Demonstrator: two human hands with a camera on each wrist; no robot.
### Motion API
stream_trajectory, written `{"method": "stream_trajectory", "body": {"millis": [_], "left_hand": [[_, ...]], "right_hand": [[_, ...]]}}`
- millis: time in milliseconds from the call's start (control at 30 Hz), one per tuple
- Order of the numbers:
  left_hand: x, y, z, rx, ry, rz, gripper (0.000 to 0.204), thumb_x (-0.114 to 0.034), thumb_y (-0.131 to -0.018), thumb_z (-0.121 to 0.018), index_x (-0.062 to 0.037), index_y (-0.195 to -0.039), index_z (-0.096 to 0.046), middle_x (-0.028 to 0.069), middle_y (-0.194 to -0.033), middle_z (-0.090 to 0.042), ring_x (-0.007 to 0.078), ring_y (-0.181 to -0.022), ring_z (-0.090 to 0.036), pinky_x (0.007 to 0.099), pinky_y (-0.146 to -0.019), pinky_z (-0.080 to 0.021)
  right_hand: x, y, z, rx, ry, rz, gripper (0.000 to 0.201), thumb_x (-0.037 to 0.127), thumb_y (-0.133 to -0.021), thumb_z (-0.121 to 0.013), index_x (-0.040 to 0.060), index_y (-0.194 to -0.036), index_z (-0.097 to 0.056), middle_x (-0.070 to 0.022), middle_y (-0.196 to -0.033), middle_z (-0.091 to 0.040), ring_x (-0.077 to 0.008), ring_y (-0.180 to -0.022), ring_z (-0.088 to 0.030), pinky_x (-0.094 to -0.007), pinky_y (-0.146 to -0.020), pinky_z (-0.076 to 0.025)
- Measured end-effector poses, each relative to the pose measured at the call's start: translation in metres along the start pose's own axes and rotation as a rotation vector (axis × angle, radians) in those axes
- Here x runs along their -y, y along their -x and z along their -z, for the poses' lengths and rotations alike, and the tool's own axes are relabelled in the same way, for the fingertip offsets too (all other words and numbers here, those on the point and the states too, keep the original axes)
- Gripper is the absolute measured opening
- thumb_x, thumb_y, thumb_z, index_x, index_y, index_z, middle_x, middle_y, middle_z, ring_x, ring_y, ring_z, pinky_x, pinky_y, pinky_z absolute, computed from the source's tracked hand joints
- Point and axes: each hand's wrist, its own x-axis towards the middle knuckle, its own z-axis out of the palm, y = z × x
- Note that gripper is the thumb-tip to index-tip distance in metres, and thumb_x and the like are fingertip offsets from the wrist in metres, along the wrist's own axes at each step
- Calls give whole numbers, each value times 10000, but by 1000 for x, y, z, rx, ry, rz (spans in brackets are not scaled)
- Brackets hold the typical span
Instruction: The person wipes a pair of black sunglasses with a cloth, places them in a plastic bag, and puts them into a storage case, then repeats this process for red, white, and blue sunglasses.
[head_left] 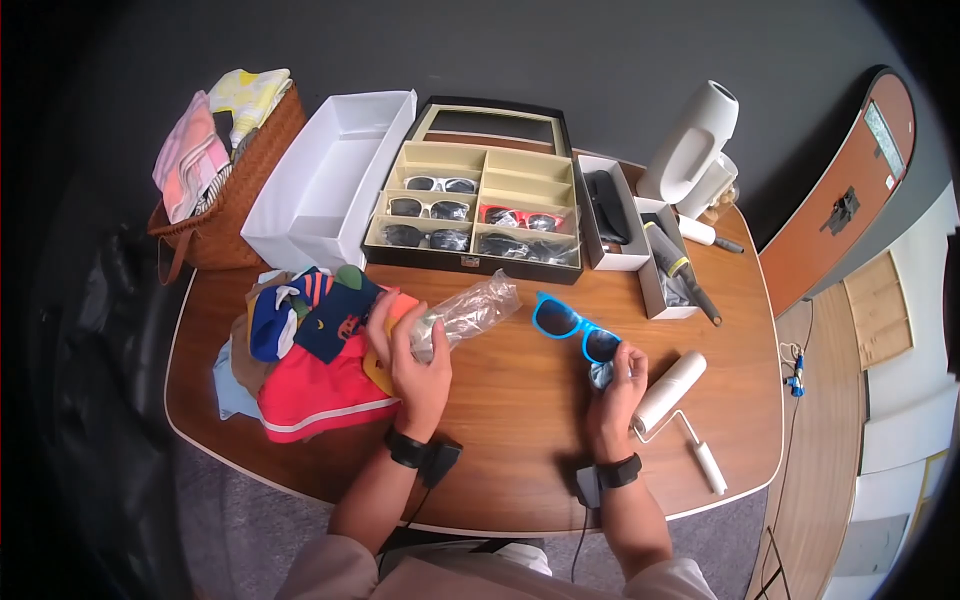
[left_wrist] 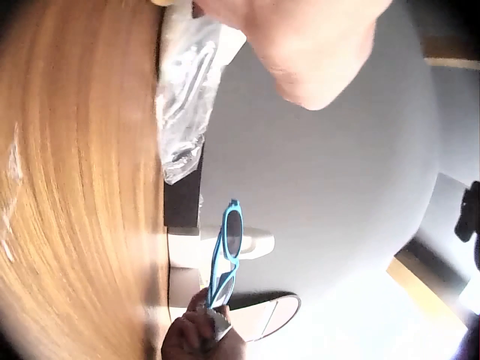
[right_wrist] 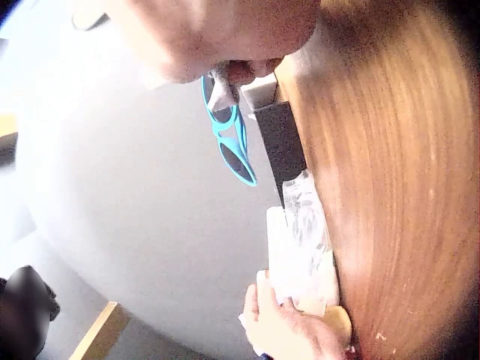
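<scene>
Blue-framed sunglasses (head_left: pixel 560 318) with dark lenses are held up over the table by my right hand (head_left: pixel 617 395), which pinches one lens end through a small pale cloth (head_left: pixel 600 374). The right wrist view shows the cloth (right_wrist: pixel 223 91) folded over that lens of the sunglasses (right_wrist: pixel 236 159). My left hand (head_left: pixel 420 375) holds a crinkled clear plastic sleeve (head_left: pixel 478 310) between thumb and fingers; its far end points toward the sunglasses. Beside the left hand lies a heap of folded clothes (head_left: pixel 325 385), red, navy and pale blue.
Behind the hands stands a display case (head_left: pixel 470 262) with several sunglasses in compartments. A white box (head_left: pixel 330 170) and a brown basket (head_left: pixel 260 170) of clothes are at left. At right are a lint roller (head_left: pixel 670 390), narrow boxes (head_left: pixel 617 255) and a white vase (head_left: pixel 690 140).
</scene>
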Motion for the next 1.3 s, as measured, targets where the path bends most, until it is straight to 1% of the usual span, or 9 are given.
{"method": "stream_trajectory", "body": {"millis": [67, 100, 200, 233, 367, 467, 800, 1033, 1300], "left_hand": [[-13, 4, 8, -50, -53, -133, 269, 30, -790, -699, -13, -1036, -600, 159, -1206, -524, 296, -1147, -510, 372, -994, -418], [-26, 0, 11, 39, 56, -127, 195, 21, -851, -655, -23, -1027, -583, 140, -1075, -566, 233, -991, -569, 329, -842, -474], [-18, 24, -4, 395, 769, 647, 127, -41, -947, -574, -26, -1073, -562, 105, -953, -588, 170, -812, -580, 293, -675, -471], [-13, 31, -12, 400, 757, 602, 163, -121, -1010, -498, -22, -1131, -544, 67, -872, -592, 107, -696, -548, 249, -575, -425], [-5, 26, -14, 666, 1046, 1052, 231, -195, -979, -593, -4, -1108, -592, 13, -865, -600, 60, -660, -513, 199, -575, -413], [5, 31, -19, 812, 810, 843, 222, -216, -956, -636, -10, -1037, -628, -4, -824, -604, 49, -644, -515, 199, -564, -414], [0, 37, -21, 760, 588, 400, 171, -105, -918, -680, 5, -1049, -681, 38, -977, -666, 97, -924, -610, 239, -810, -488], [17, 42, -25, 549, 987, 741, 277, -106, -940, -642, -3, -1197, -617, 82, -1126, -669, 142, -1037, -617, 274, -937, -468], [11, 29, -17, 843, 1033, 845, 324, -32, -923, -616, 1, -1245, -586, 129, -1131, -662, 212, -1051, -631, 354, -975, -468]], "right_hand": [[-4, 0, 1, 97, 1, -36, 152, 227, -968, -627, 107, -992, -536, 26, -812, -574, -43, -590, -490, -197, -480, -382], [-6, -1, 3, 148, 0, -53, 142, 213, -966, -629, 106, -996, -541, 28, -811, -573, -41, -596, -490, -197, -490, -384], [-11, -2, 4, 280, -90, -123, 110, 133, -966, -617, 90, -1046, -555, 2, -877, -605, -52, -719, -536, -205, -599, -431], [-9, 1, 1, 314, -127, -141, 112, 122, -967, -610, 88, -1060, -556, -16, -916, -624, -58, -752, -546, -207, -624, -441], [10, 14, -10, 451, -109, -232, 142, 109, -973, -585, 74, -1105, -545, -114, -1112, -643, -158, -986, -612, -301, -870, -499], [3, 12, -8, 468, -118, -208, 149, 98, -974, -587, 92, -1120, -554, -133, -1177, -648, -89, -862, -586, -224, -708, -479], [-1, 19, -5, 452, 310, -12, 363, -54, -880, -567, 9, -1225, -473, -106, -1201, -591, -142, -1018, -561, -265, -872, -480], [-3, 24, -12, 424, 380, -7, 153, 20, -926, -601, -5, -1075, -573, -64, -958, -657, -97, -876, -589, -227, -766, -476], [-7, 9, -4, 268, 352, -1, 172, 182, -991, -570, 17, -1036, -589, -39, -887, -660, -72, -787, -571, -214, -721, -459]]}}
